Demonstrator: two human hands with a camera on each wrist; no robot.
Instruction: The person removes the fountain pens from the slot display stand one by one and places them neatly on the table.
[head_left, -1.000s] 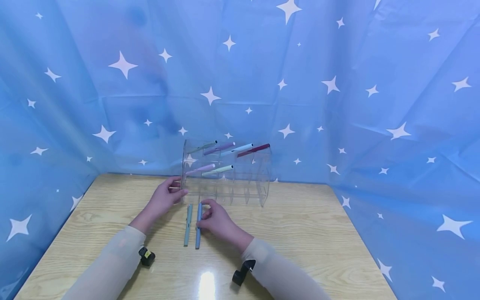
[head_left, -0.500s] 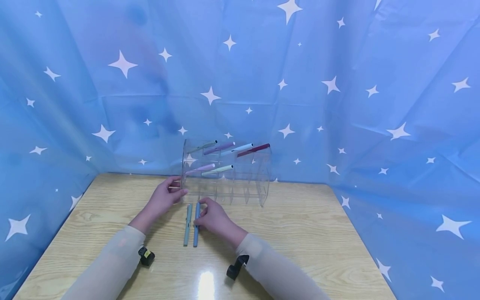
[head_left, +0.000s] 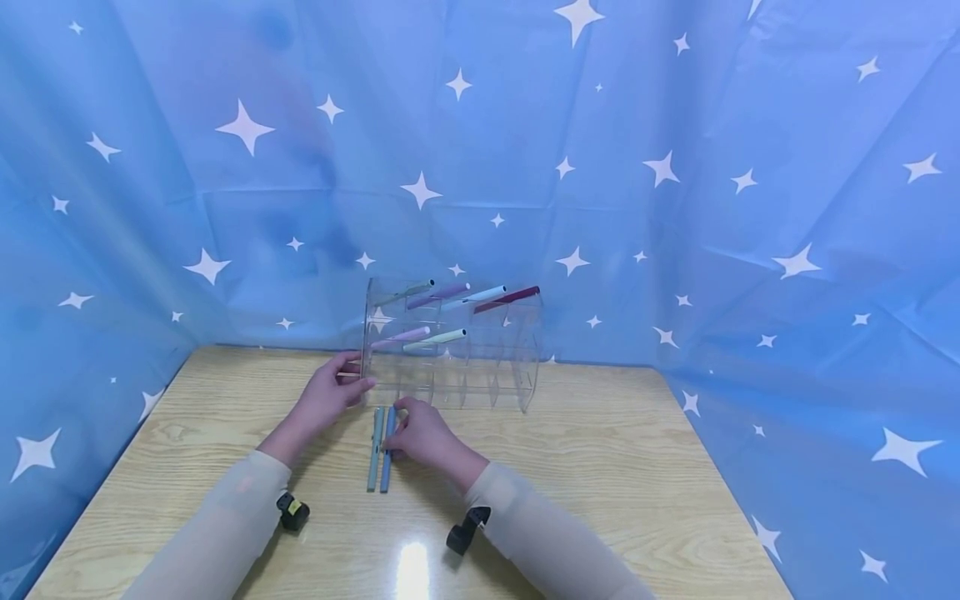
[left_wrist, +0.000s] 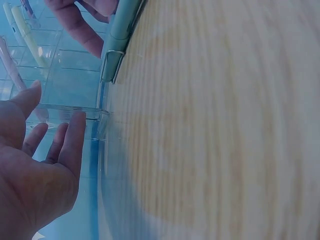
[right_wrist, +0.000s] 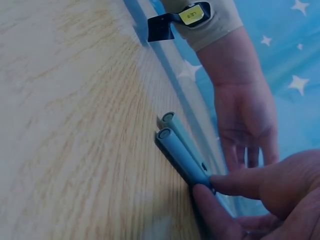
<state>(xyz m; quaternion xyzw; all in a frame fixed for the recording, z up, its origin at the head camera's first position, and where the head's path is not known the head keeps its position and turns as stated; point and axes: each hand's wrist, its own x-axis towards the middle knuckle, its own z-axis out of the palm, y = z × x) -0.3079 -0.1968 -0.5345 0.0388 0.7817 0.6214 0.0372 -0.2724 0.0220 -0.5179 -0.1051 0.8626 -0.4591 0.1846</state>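
My left hand (head_left: pixel 327 393) holds the left side panel of a clear acrylic pen rack (head_left: pixel 480 390), thumb in front and the other fingers along the outer side. In front of the rack, my right hand (head_left: pixel 426 437) pinches a blue pen (head_left: pixel 386 477) between thumb and fingers. The blue pen lies on the table beside a grey-green pen (head_left: pixel 373 462), almost parallel to it. Seen in the right wrist view, the ends of the blue pen (right_wrist: pixel 181 156) and green pen (right_wrist: pixel 184 131) are side by side. A clip shows on the green pen (left_wrist: pixel 119 35) in the left wrist view.
Several pens lean in the rack's upper tiers, among them a dark red pen (head_left: pixel 507 300), a light blue pen (head_left: pixel 476 298) and a pink pen (head_left: pixel 401 337). A wooden table (head_left: pixel 600 483) lies underneath. Behind it hangs a blue star-patterned curtain (head_left: pixel 495 125).
My right hand has slid the blue pen leftward, narrowing the gap to the green pen. The left hand stays on the rack, and the rack has not moved.
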